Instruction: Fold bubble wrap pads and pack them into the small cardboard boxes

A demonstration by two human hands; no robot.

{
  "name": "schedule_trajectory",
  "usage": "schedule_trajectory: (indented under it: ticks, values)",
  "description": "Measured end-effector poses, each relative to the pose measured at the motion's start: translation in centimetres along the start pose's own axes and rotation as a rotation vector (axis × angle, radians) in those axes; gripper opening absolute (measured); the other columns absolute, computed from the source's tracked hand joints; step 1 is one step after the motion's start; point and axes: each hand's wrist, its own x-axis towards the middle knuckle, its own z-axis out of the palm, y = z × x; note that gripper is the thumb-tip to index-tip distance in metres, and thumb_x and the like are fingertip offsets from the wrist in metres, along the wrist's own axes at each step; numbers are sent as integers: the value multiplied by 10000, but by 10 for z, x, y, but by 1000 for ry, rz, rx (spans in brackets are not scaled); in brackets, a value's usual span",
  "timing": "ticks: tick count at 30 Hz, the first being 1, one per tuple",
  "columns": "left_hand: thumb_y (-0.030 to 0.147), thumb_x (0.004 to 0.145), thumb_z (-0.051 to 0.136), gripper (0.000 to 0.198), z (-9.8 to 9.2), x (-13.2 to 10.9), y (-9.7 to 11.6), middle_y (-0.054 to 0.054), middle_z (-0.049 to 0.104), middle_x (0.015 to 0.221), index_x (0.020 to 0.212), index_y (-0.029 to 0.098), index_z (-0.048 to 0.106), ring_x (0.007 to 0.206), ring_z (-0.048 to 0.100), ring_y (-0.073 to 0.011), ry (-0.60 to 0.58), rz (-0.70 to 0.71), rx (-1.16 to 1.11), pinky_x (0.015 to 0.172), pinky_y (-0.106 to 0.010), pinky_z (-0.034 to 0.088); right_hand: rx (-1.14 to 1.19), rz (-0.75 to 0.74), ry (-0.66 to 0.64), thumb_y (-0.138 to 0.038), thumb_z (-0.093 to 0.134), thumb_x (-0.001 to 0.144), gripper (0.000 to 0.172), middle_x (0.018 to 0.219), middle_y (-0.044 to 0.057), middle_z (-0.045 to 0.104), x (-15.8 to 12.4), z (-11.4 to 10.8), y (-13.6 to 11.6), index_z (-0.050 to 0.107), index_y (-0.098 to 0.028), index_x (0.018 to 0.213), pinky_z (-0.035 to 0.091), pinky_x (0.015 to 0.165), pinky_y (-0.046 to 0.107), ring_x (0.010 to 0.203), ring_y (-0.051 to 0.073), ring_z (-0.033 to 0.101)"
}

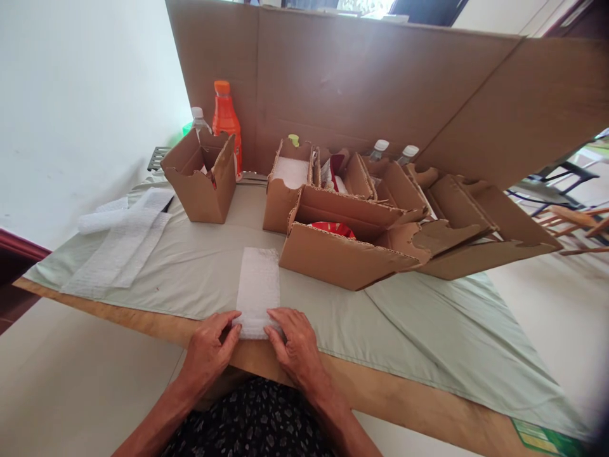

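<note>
A narrow strip of white bubble wrap (258, 279) lies on the cloth at the near edge of the table, its near end looking doubled over. My left hand (209, 346) grips that end at its left corner, thumb and forefinger closed on the edge. At the opposite corner, my right hand (295, 343) holds the same end between thumb and fingers. Just beyond the strip, to the right, stands a long cardboard box (342, 257) with a red packet (333, 228) inside.
More bubble wrap strips (126, 235) lie at the left. A cardboard box (202, 190) stands behind them, near an orange bottle (226, 120). Several open boxes (457, 209) line the back right, before a tall cardboard panel (333, 82). A pale green cloth (200, 273) covers the table.
</note>
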Motion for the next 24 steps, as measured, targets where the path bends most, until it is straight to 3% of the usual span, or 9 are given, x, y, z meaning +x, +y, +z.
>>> schedule_trajectory:
  ticks: [3,7,12,15,17,21,24]
  values:
    - [318,954,528,250,7,5,-1,-57,775,915,1066,201,719,793,715,-207,10,-2,32,776,-339,577,-77,-51,54,-170,542,970,240,1164,125,702,-6,-1,-3,661,-203,1175,516,894,423,1045,252,633]
    - [307,949,538,225,7,8,1,-38,735,845,1049,215,717,777,696,-214,3,6,48,756,-342,567,-115,-127,-85,-91,593,915,261,1184,104,704,-10,3,-4,663,-212,1135,488,949,445,1144,268,598]
    - [299,951,560,244,-6,-1,2,-109,692,1124,1131,206,696,1036,666,-243,31,156,31,903,-378,559,-3,-66,-147,-118,598,927,236,1032,66,761,-1,4,2,695,-226,1113,493,906,406,998,226,655]
    - [233,950,559,220,-12,-5,2,-91,714,1098,1124,222,694,1047,653,-239,-36,247,-3,918,-386,547,78,6,-200,-162,593,947,230,997,44,777,4,1,3,706,-230,1135,502,897,376,949,205,673]
    - [225,969,535,203,-11,-2,2,-74,732,1012,1094,221,695,974,661,-232,-50,230,-2,873,-381,549,75,34,-179,-178,570,959,243,1019,55,774,5,0,4,702,-228,1157,513,885,376,946,209,678]
    - [283,993,513,209,0,13,-4,-63,733,949,1076,216,693,905,663,-237,7,163,83,828,-386,547,-45,-11,-19,-175,567,946,288,1232,129,699,2,5,6,658,-204,1218,516,904,424,1080,260,642]
    - [309,993,509,230,5,21,-10,-81,714,993,1097,210,689,942,659,-254,54,138,123,847,-410,547,-123,-79,-42,-135,612,902,329,1304,137,663,2,8,7,645,-197,1223,505,937,456,1157,286,602]
